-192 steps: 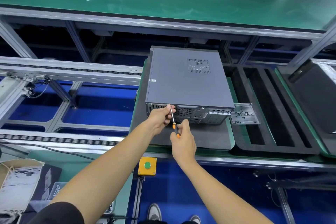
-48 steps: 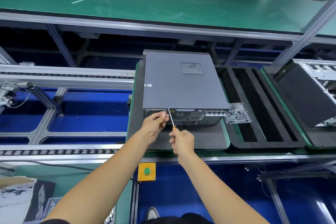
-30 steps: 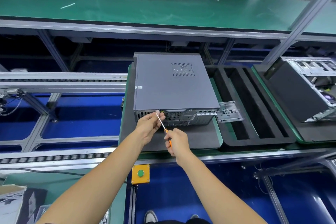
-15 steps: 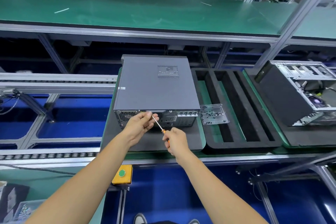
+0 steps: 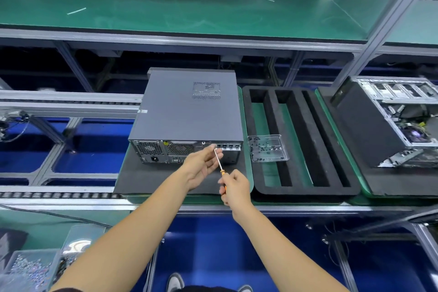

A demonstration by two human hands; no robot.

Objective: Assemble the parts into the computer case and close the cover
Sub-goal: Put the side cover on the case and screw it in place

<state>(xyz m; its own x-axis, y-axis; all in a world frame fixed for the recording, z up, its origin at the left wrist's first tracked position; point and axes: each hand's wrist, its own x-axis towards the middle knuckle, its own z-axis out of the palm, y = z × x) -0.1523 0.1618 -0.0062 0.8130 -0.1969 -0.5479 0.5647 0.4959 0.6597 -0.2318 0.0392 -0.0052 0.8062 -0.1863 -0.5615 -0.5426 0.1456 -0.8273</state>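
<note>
Head view, the only one. Grey computer case (image 5: 187, 109) lying flat on a dark foam mat (image 5: 151, 178) on the table (image 5: 237, 207), cover (image 5: 189, 104) already on, rear panel (image 5: 180, 150) facing near. Right hand (image 5: 235, 188) wrapped around the orange handle of a small screwdriver (image 5: 220, 165), shaft angled up and to the left, tip level with the right part of the rear panel but seemingly just short of it. Left hand (image 5: 202, 163) palm up just left of the shaft, fingers (image 5: 214, 153) loosely curved near the tip; whether a screw sits pinched there cannot be told. Clear screw tray (image 5: 267, 148) just right of the case, resting on a black slotted foam tray (image 5: 298, 142). Second, open chassis (image 5: 388, 121) well apart at far right. Boxes of small parts (image 5: 30, 268) at near left.

Likely step: fastening the cover at the rear edge, close to the end of the task.

Risks from here:
- Screw dropped from fingertips or tip, rolling off the mat into the gap below the table, if presented at an angle.
- Tip slipping out of the screw head and scoring the rear panel or jabbing the left fingers, given how near they sit to the tip.
- Cross-threading if driven along the present slant instead of square to the panel.
- Cover not fully seated, leaving holes misaligned; not checkable from here.
</note>
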